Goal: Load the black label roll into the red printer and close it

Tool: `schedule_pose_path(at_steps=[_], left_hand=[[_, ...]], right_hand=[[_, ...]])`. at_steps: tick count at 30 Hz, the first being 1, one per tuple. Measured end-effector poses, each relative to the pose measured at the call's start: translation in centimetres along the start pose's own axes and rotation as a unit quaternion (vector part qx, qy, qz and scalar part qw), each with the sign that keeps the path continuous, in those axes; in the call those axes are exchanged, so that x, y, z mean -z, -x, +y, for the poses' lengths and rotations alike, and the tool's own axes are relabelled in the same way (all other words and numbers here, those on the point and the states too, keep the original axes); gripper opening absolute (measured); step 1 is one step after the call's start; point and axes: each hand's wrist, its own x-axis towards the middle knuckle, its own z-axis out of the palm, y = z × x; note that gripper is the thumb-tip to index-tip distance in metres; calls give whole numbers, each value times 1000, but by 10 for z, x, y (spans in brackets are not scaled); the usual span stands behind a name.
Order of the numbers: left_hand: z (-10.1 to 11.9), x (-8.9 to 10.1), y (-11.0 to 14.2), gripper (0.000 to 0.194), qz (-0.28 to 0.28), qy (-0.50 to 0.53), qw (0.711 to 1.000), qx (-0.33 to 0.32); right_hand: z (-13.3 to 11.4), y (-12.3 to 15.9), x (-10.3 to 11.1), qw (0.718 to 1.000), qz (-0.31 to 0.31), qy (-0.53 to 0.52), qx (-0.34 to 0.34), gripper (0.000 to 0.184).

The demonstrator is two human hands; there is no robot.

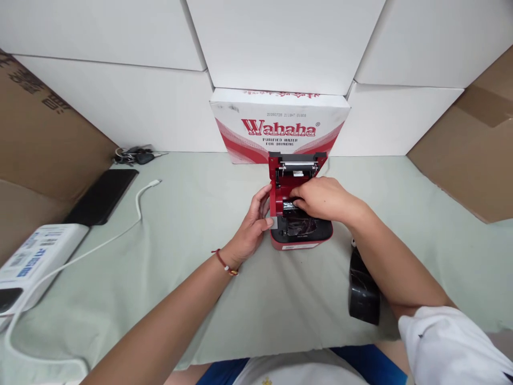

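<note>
A red and black label printer (301,243) stands on the cloth in front of me with its lid (298,160) raised, showing a roller and metal rod. My left hand (254,222) grips the printer's left side, with the thumb on its front edge beside a small grey tab. My right hand (324,199) reaches into the open compartment from the right. Its fingers are bent together there, and whatever they hold is hidden. A shiny silvery strip (288,205) shows just below those fingertips. Dark glossy film covers part of the printer's black front.
Behind the printer leans a white and red Wahaha carton (280,128) against white boxes. A black marble-patterned object (364,291) lies by my right forearm. To the left are a white cable (138,200), a black flat slab (102,197), keys (140,155) and a white box (48,256).
</note>
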Motion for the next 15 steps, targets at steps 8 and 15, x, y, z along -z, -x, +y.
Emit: schedule_pose_path(at_steps=[8, 15], left_hand=[[-1, 2, -2, 81, -8, 2, 1000, -5], [-4, 6, -2, 82, -24, -19, 1000, -2]], right_hand=[[-2, -2, 14, 998, -52, 5, 31, 27], [28, 52, 39, 980, 48, -180, 76, 33]])
